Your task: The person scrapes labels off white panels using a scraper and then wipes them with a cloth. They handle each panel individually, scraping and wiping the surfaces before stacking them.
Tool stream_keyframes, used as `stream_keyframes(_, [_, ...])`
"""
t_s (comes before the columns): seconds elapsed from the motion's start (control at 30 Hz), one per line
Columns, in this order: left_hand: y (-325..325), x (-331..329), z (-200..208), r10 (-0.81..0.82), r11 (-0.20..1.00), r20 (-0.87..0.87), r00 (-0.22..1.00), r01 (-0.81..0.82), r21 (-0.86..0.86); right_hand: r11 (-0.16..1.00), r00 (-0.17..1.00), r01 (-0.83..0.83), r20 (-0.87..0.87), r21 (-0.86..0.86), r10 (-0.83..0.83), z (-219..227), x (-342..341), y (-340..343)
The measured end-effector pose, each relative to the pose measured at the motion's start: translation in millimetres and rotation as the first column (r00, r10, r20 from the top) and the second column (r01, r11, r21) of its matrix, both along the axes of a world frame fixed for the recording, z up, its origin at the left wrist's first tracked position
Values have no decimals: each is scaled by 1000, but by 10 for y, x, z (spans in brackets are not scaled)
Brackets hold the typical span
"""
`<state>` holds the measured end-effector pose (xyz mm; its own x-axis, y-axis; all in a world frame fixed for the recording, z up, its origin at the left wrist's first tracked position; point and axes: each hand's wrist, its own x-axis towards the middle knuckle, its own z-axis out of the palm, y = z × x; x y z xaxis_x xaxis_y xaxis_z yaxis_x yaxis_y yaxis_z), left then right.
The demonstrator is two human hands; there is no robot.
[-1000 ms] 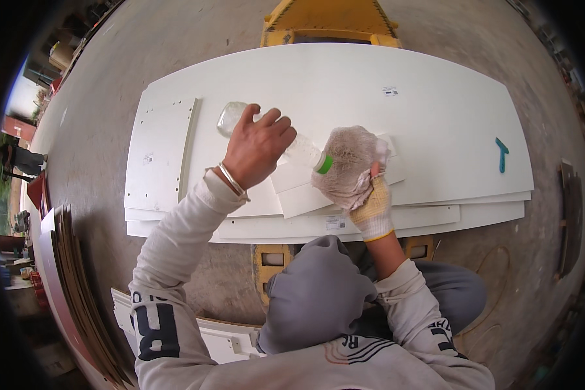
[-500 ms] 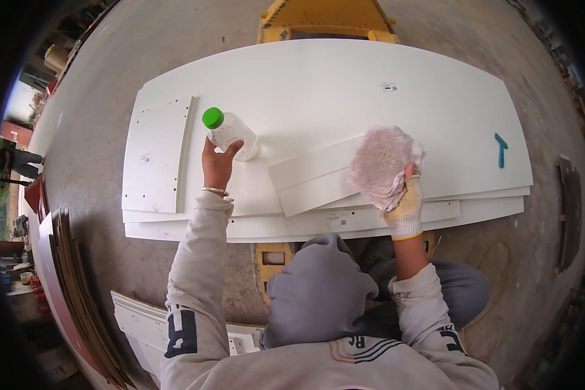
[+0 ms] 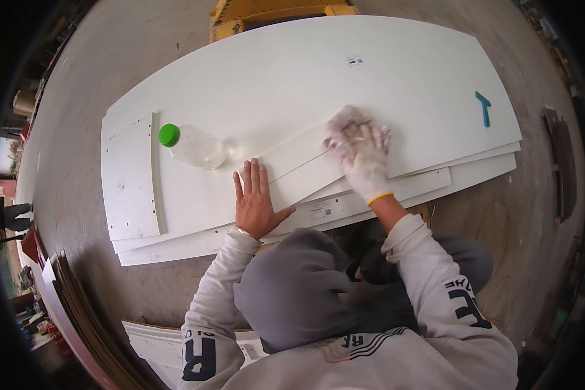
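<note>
My left hand [image 3: 257,203] lies flat with its fingers stretched out, at the left end of a pair of narrow white boards [image 3: 292,162]. These boards lie slantwise on a large white panel [image 3: 292,84]. At their far right end, my right hand [image 3: 366,159], in a pale knitted glove, presses a pinkish-white cloth [image 3: 342,123] onto them; the cloth bunches around the fingers. A clear plastic bottle [image 3: 201,148] with a green cap stands on the panel, beyond and left of my left hand.
A drilled white board [image 3: 133,182] rests on the panel's left end, a teal scraper-like tool [image 3: 483,109] at its right. Yellow equipment [image 3: 227,16] shows beyond the far edge. More boards [image 3: 84,305] stand stacked at the lower left. A dark plank [image 3: 561,162] lies on the floor, right.
My left hand has let go of the bottle and come down flat by the narrow boards. My right hand has lowered the cloth onto them. The view has shifted and turned.
</note>
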<state>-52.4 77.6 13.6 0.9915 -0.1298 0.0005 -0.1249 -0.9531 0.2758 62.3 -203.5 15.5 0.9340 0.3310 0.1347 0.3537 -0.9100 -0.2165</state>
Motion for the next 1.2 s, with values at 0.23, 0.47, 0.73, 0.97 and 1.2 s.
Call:
stream_keyframes(0.23, [84, -19, -77, -61, 998, 28, 998, 60, 31, 963, 985, -127, 143, 237, 95, 45, -444, 514])
stream_keyframes(0.47, [28, 16, -60, -121, 983, -2, 993, 120, 136, 997, 927, -83, 367, 10, 73, -172, -499, 441])
stream_keyframes(0.73, [-24, 27, 8, -92, 972, -101, 991, 111, 205, 944, 995, -63, 88, 322, 37, -103, -983, 618])
stream_keyframes(0.97, [36, 12, -50, -110, 974, -82, 991, 124, 191, 935, 962, 237, 72, 262, -264, -110, -771, 542])
stream_keyframes(1.2, [-26, 75, -55, -175, 967, -38, 984, 179, 179, 839, 773, 542, -423, 52, -473, -125, 50, -151])
